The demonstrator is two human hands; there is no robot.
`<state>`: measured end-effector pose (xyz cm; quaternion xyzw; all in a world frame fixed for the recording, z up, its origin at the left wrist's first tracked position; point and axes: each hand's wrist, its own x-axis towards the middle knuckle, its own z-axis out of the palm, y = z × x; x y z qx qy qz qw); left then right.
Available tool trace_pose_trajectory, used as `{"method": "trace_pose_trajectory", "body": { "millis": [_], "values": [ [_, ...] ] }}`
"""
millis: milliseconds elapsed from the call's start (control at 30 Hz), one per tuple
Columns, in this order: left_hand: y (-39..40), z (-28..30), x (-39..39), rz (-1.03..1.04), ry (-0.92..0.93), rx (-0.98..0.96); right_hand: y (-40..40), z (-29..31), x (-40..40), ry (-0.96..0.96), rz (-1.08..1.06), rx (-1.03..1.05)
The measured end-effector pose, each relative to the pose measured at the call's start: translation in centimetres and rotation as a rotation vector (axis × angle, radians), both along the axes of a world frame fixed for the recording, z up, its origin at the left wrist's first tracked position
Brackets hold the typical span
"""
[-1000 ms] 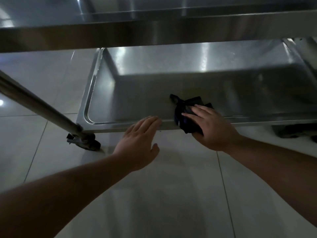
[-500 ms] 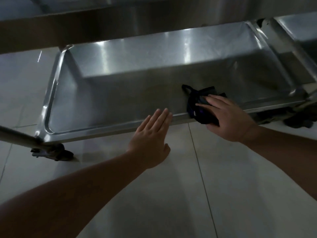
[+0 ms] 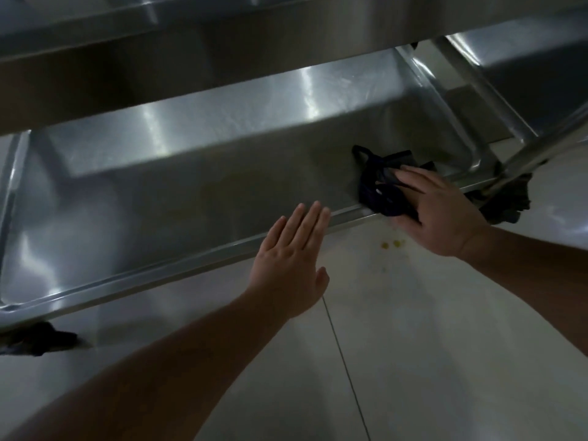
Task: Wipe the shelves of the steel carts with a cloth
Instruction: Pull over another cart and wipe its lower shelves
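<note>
At the front lip of the bottom shelf [image 3: 191, 198], near its right end, my right hand [image 3: 436, 214] lies on the dark cloth [image 3: 378, 186]. The fingers [image 3: 413, 181] are laid long over the top of the bunched fabric and my thumb comes in under its near edge, so I have it pinched against the rim as well as pressed flat; that way, I judge, the cloth takes the raised edge and the floor of the tray together. The cloth straddles the lip, most of it inside the shelf, a fold hanging over toward me.

My left hand [image 3: 292, 259] holds nothing. Its fingers are straight and close together, tips reaching the shelf's front edge; whether they touch the steel or hover just above it I cannot tell. I take it as a steadying hand, so the cart does not roll while I rub.

The shelf is a shallow steel tray with rounded corners, dull and streaked with reflections. Another shelf [image 3: 222, 58] hangs above it and shades it. A slanting steel tube [image 3: 541, 148] crosses at the right corner, with a dark wheel [image 3: 506, 205] below it; a second wheel [image 3: 35, 342] shows at far left. Beneath is pale tiled floor [image 3: 429, 345], with small yellow specks [image 3: 391, 244] just below the cloth. The light is dim.
</note>
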<state>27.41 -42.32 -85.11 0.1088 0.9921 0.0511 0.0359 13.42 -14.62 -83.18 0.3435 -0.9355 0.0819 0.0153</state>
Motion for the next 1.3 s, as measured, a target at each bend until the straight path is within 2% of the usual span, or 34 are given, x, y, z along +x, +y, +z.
{"method": "trace_pose_trajectory", "body": {
  "millis": [167, 300, 467, 600, 700, 767, 867, 1000, 1033, 1167, 1300],
  "values": [
    [-0.1, -0.3, 0.0, 0.011, 0.01, -0.021, 4.0, 0.2, -1.8, -0.001, -0.118, 0.05],
    [0.3, -0.4, 0.0, 0.004, 0.015, -0.025, 6.3, 0.4, -2.7, -0.035, -0.309, 0.09],
    [0.2, -0.6, 0.0, 0.011, 0.034, -0.031, 4.0, 1.0, -4.3, -0.098, -0.549, 0.078],
    [0.5, -0.8, -0.2, -0.011, 0.036, -0.039, 2.6, 1.6, -9.0, -0.128, -0.713, 0.082],
    [0.6, -1.0, -0.2, -0.008, 0.047, -0.059, 1.7, 1.7, -13.1, -0.142, -0.607, 0.149],
    [0.4, -1.2, -0.1, 0.002, 0.05, -0.082, -0.7, 2.3, -14.1, -0.144, -0.484, 0.108],
    [0.2, -1.2, 0.2, 0.004, 0.049, -0.084, -3.9, 2.5, -11.2, -0.149, -0.378, -0.048],
    [0.0, -1.1, -0.1, -0.001, 0.05, -0.105, -1.7, 1.7, -6.4, -0.125, -0.061, 0.0],
    [0.0, -1.1, -0.2, 0.002, 0.048, -0.107, -0.5, 1.5, -6.8, -0.101, -0.09, 0.008],
    [0.5, -1.1, 0.1, -0.006, 0.033, -0.099, 2.7, 1.3, -12.9, -0.054, -0.46, 0.035],
    [0.7, -1.1, 0.1, 0.015, 0.028, -0.067, 0.2, 2.0, -19.1, -0.128, -0.594, -0.007]
  ]
}}
